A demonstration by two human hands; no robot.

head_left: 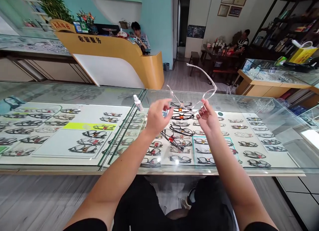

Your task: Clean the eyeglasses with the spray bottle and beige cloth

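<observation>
My right hand [208,117] pinches a pair of clear-framed eyeglasses [209,91] by the rim, raised above the glass display counter. One temple arm sticks up to the far side and the other points left. Close to the left part of that frame is my left hand [159,115], its fingers curved and thumb and forefinger apart, with nothing visible between them. Below the hands, black eyeglasses [182,116] with an orange tag and another black pair [171,138] with a red tag lie on the counter. A small white spray bottle [138,103] stands left of my left hand.
The glass counter [119,170] holds rows of eyeglasses under its top. Beyond it stands a yellow service desk [109,46] with a seated person [142,38]. Another person [243,41] sits at a dark table at the back right. A second display case [271,81] stands right.
</observation>
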